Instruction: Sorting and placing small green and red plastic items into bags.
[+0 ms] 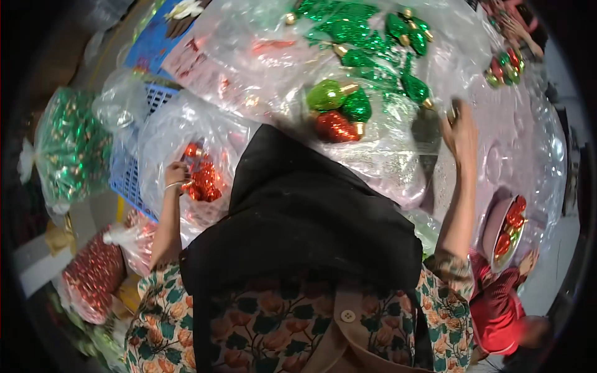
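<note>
My left hand (178, 174), with a bracelet at its wrist, is closed at the edge of several glittery red bulb ornaments (206, 180) in a clear plastic bag (158, 133). Its fingers seem to grip one of them. At the right, my right hand (461, 127) is raised over the table with fingers curled; a small dark and gold thing shows at its fingertips, too unclear to name. Nearest to it lies a green bulb ornament (415, 89) with a gold cap. Between my hands sit a light green bulb (324, 96), a dark green bulb (357, 105) and a red bulb (336, 127).
More green bulbs (348, 30) cover the far side of the plastic-covered table. A blue crate (127, 177) stands beside the left bag. Left of it are bags of green ornaments (73, 149) and red ones (94, 273). Co-workers sit at the right, near a basin (492, 231) of ornaments.
</note>
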### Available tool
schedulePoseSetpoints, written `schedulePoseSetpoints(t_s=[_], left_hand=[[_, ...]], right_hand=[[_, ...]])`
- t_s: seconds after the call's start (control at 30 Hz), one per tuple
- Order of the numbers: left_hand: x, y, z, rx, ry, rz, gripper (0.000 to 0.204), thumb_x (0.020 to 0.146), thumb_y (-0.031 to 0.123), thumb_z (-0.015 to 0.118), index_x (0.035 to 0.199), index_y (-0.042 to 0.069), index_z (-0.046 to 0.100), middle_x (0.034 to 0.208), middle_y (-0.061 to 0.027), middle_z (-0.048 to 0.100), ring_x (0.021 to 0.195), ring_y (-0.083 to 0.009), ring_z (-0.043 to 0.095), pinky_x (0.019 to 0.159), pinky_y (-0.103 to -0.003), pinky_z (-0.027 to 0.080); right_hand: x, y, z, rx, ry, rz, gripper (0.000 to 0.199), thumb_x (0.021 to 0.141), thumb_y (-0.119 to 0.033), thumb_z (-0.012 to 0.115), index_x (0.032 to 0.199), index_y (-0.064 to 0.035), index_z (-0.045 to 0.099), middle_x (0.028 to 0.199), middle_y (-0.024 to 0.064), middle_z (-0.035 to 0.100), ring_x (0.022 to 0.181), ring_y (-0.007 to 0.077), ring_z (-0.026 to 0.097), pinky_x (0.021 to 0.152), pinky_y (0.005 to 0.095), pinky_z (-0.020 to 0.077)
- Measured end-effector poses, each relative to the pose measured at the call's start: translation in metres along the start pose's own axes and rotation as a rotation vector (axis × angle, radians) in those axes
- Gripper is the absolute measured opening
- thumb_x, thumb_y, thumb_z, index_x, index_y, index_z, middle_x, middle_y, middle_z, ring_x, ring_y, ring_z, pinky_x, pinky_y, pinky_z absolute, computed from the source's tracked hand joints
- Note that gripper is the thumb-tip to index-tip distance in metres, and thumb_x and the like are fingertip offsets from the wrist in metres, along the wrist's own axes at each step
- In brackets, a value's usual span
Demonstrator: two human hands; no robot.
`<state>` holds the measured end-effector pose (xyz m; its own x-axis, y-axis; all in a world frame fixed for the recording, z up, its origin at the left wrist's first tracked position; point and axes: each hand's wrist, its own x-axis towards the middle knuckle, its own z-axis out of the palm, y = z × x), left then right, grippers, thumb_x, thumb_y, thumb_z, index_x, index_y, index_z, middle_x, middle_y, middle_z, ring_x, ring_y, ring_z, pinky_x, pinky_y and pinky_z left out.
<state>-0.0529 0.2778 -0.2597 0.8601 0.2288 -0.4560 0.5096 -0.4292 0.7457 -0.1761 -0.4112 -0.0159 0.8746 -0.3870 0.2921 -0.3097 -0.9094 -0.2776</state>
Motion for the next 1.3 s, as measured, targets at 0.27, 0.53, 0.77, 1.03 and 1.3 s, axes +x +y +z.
schedulePoseSetpoints(t_s=[0.27, 0.53, 0.77, 1.03, 1.3], left_hand=[[-0.021, -0.128, 0.061, 0.717, -0.218, 0.133, 0.025, 0.07, 0.021, 0.07, 0.085, 0.003, 0.061, 0.078, -0.0187, 0.064, 0.07, -0.0275, 0.063, 0.062, -0.037, 0.049], [0.005, -0.151, 0.078, 0.718, -0.595, 0.226, 0.025, 0.065, 0.022, 0.067, 0.081, 0.003, 0.062, 0.078, -0.0195, 0.064, 0.073, -0.0323, 0.063, 0.062, -0.041, 0.049], [0.023, -0.19, 0.094, 0.959, -0.744, 0.295, 0.019, 0.068, 0.022, 0.064, 0.079, 0.006, 0.066, 0.074, -0.0166, 0.064, 0.069, -0.0295, 0.063, 0.061, -0.039, 0.049], [-0.031, -0.033, 0.067, 0.64, -0.393, 0.384, 0.03, 0.062, 0.025, 0.07, 0.076, -0.001, 0.063, 0.068, -0.0159, 0.063, 0.063, -0.0276, 0.062, 0.06, -0.037, 0.049], [-0.159, 0.367, 0.075, 0.115, -0.228, 1.24, 0.05, 0.069, 0.015, 0.077, 0.112, 0.002, 0.056, 0.115, -0.0097, 0.056, 0.101, -0.0192, 0.057, 0.087, -0.033, 0.047]], right_hand=[[0.058, 0.014, 0.109, -0.415, -0.541, -0.031, 0.054, 0.08, -0.028, 0.058, 0.124, -0.0007, 0.042, 0.107, 0.0252, 0.055, 0.091, 0.0411, 0.057, 0.077, 0.0476, 0.0461], [0.045, 0.002, 0.103, -0.149, -0.272, -0.19, 0.061, 0.075, -0.02, 0.065, 0.128, -0.0051, 0.039, 0.093, 0.0242, 0.06, 0.089, 0.0403, 0.058, 0.072, 0.0463, 0.0451], [0.068, -0.051, 0.114, -0.164, -0.401, -0.066, 0.062, 0.08, -0.028, 0.064, 0.13, -0.0048, 0.036, 0.091, 0.0247, 0.061, 0.084, 0.0413, 0.059, 0.071, 0.0463, 0.0462], [0.054, -0.033, 0.066, 0.519, -0.243, 0.171, 0.059, 0.075, -0.036, 0.07, 0.113, 0.0036, 0.05, 0.096, 0.0146, 0.063, 0.087, 0.0233, 0.062, 0.076, 0.0334, 0.0476], [0.006, -0.128, -0.034, 1.235, -0.297, 0.132, 0.034, 0.078, -0.013, 0.067, 0.107, -0.0001, 0.053, 0.084, 0.0068, 0.062, 0.072, 0.0117, 0.059, 0.067, 0.0251, 0.0478]])
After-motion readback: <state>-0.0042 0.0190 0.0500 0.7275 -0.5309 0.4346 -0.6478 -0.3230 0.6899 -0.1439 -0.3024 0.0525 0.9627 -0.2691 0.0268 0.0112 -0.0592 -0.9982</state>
